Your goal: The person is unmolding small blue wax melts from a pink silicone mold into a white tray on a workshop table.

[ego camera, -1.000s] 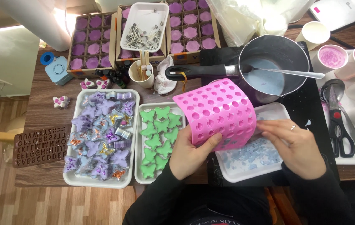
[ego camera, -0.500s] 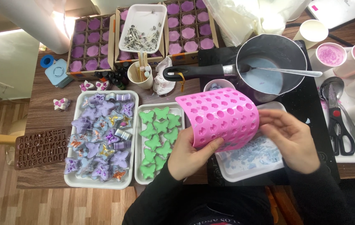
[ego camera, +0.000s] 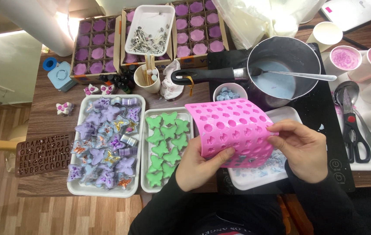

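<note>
I hold a pink silicone mould [ego camera: 233,128] with many small cavities, bent into an arch above a white tray [ego camera: 290,115] of small pale blue pieces. My left hand [ego camera: 203,167] grips its near left edge, thumb on top. My right hand [ego camera: 303,148] pinches its right edge. Left of the mould lies a white tray of green butterfly shapes [ego camera: 166,146], and further left a larger tray of purple and glittered shapes [ego camera: 105,143].
A dark saucepan [ego camera: 281,69] with pale blue liquid and a spoon sits on a black cooktop [ego camera: 335,143]. A small cup of blue pieces [ego camera: 229,92], cups of pink material [ego camera: 346,58], scissors [ego camera: 353,135], boxes of purple flowers [ego camera: 96,48] and a brown letter mould [ego camera: 41,152] surround them.
The pink mould has dropped lower and been bent further over, and my right hand has shifted along its right edge.
</note>
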